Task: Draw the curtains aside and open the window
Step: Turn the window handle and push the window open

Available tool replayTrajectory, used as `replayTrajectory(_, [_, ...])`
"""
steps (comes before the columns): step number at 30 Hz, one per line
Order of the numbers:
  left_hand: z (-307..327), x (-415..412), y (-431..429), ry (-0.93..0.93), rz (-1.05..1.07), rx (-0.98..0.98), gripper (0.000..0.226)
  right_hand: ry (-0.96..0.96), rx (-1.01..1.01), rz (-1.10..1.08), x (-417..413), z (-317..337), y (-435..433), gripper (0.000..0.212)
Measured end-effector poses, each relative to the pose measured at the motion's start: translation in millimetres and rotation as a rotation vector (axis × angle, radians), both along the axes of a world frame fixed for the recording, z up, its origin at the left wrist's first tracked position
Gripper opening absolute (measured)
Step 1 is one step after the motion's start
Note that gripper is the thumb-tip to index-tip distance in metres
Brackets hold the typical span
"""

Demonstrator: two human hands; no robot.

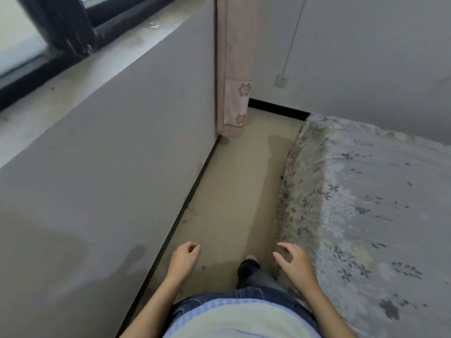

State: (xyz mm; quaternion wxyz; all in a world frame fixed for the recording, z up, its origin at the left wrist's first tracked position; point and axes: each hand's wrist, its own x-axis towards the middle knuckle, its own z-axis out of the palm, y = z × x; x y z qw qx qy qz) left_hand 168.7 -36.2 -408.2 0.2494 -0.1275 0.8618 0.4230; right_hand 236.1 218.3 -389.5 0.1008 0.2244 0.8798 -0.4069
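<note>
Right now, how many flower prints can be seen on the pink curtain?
2: one flower on the curtain panel's upper part, one flower near the hem. Folds may hide others.

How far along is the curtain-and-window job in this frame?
Looks done: the pink curtain hangs bunched in the corner, clear of the window. In hand: nothing. The left hand is loosely curled and the right hand open, both empty and low over the floor between wall and bed. Left: opening the window; the visible part of its dark frame does not show whether it is open.

floor strip [234,191]: clear ahead of me
left: wall [109,167]
right: bed [366,203]
far end: curtain [235,69] hangs in corner
</note>
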Motion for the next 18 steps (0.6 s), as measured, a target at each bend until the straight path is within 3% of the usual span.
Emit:
replayTrajectory(5, [25.1,-66.3,93.4,0.062,-0.131,-0.024,0.019,0.033,0.03,0.0,-94.8,20.6,73.3,0.028])
replayTrajectory(8, [28.0,-86.2,105.4,0.0,-0.192,-0.115,0.017,-0.033,0.013,0.086,-134.5,13.3,80.5,0.027])
replayTrajectory(12, [22.7,-128.5,103.2,-0.041,0.005,-0.093,0.027,-0.069,0.041,0.298,-191.9,0.1,82.2,0.027])
replayTrajectory(18, [22.3,-242.2,100.9,0.046,0.237,-0.008,0.021,-0.042,0.061,0.411,-327.7,1.5,81.5,0.03])
